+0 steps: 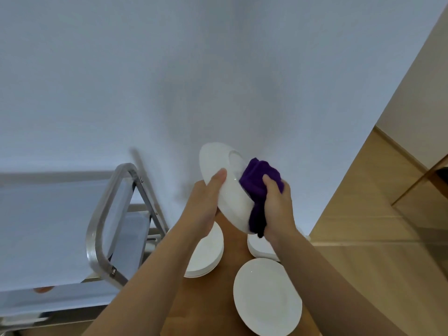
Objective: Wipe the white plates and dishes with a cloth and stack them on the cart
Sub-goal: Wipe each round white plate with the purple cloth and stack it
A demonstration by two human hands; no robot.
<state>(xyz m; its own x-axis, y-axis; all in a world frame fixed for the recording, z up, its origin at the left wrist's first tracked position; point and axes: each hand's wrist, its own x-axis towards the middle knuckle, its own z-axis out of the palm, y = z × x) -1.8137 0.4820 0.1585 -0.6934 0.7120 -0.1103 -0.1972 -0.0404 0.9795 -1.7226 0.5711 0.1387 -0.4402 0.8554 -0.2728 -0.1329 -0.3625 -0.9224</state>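
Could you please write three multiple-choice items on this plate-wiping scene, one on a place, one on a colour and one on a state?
1. Where is the metal cart?
A. To the person's left
B. To the right
C. Behind the wooden panel

2. What colour is the cloth?
A. Yellow
B. Purple
C. Green

3. How is the plate being wiped?
A. Flat on the wooden table
B. On a stack
C. Held up, tilted, in the left hand

Answers:
1. A, its frame stands left of both arms.
2. B, the bunched cloth in the right hand is deep purple.
3. C, the left hand's grip holds the plate's rim in the air above the stacks.
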